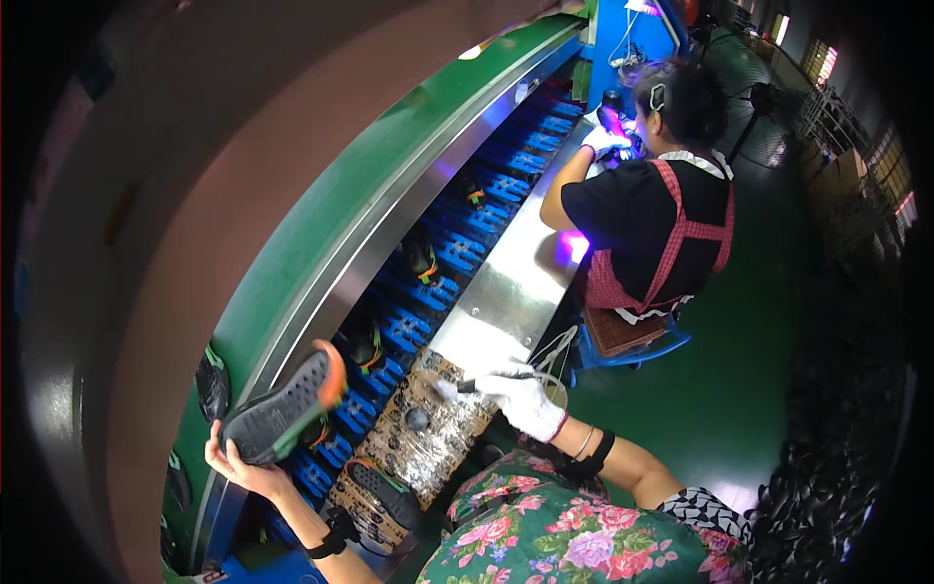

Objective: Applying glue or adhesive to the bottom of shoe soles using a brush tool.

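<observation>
My left hand [251,473], bare, grips the heel or toe end of a dark shoe sole [277,409] with an orange end and a green edge. The sole is held up, tilted, above the conveyor's near side. My right hand [522,399], in a white knit glove, is closed on a brush [463,387] with a dark handle; its pale tip is blurred. Beneath the brush lies a glue-stained cardboard sheet [443,443] with a small round dark object [417,419] on it. A second dark sole [386,493] rests at the sheet's near end.
A conveyor with blue slatted holders [404,326] carries several soles alongside a green belt [321,209]. Beyond the metal ledge [511,282], a co-worker [662,204] sits on a blue stool [637,355], gloved hands in purple light. Many dark pieces [812,487] are heaped at right.
</observation>
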{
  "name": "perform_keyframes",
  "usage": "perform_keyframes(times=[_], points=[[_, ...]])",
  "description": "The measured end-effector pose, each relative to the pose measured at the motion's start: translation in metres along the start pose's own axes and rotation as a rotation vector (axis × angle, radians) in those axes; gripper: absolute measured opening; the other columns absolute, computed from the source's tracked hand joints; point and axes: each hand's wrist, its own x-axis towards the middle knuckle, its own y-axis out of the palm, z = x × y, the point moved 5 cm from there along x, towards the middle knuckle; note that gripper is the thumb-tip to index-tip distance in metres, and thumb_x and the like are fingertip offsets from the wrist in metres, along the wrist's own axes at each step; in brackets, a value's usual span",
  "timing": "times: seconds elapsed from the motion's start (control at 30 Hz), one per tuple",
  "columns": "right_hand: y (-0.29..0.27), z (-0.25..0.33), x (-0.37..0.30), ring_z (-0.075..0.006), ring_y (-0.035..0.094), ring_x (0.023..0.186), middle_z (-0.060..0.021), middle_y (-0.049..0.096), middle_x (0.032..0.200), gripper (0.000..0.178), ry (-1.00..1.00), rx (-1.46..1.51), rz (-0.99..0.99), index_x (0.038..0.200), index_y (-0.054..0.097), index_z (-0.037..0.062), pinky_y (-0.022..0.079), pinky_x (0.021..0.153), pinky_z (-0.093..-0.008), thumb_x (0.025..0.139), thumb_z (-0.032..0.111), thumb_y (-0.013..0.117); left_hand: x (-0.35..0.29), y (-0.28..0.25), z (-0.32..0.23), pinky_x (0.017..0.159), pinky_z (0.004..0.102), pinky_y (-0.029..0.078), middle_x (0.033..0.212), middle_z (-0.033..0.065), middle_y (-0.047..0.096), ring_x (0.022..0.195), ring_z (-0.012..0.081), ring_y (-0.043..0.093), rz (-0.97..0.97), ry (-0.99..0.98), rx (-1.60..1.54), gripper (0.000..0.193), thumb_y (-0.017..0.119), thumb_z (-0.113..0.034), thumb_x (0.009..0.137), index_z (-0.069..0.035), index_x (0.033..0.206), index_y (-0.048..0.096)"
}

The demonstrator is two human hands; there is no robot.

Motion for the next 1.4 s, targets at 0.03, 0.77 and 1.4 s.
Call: perform_keyframes(times=[0.03,0.77,1.4], points=[[0.001,0.002,0.003,-0.016,0.069,0.088,-0.0103,0.075,0.108,0.021,-0.016,-0.038,0.062,0.109,0.074,-0.0034,0.055,0.076,-0.028,0.09,-0.001,0.068,-0.003,-0.003,-0.007,0.105,0.0402,0.048,0.133,0.0177,0.059,0.121,0.0239,0.056,-0.037,-0.056,-0.028,0.021,0.046,-0.008,0.098,-0.004,0.118,0.051],[0.131,0.054,-0.008,-0.0188,0.069,0.102,-0.0125,0.073,0.116,0.027,-0.323,-0.543,0.455,0.117,0.072,-0.0013,0.056,0.092,-0.0317,0.09,0.001,0.07,-0.279,0.056,0.057,0.1,0.0593,0.048,0.118,0.0308,0.063,0.111,0.0492,0.063,0.665,-1.773,-1.197,0.119,0.026,-0.099,0.075,-0.004,0.143,0.049],[0.191,0.08,0.002,-0.0305,0.066,0.108,-0.0151,0.07,0.121,0.038,-0.972,-1.161,0.648,0.119,0.072,0.0025,0.053,0.091,-0.0402,0.081,0.006,0.072,-0.214,0.106,0.023,0.116,0.0456,0.035,0.151,0.0064,0.049,0.136,0.0282,0.047,0.243,-1.206,-0.64,0.092,0.027,-0.083,0.092,-0.015,0.152,0.041]])
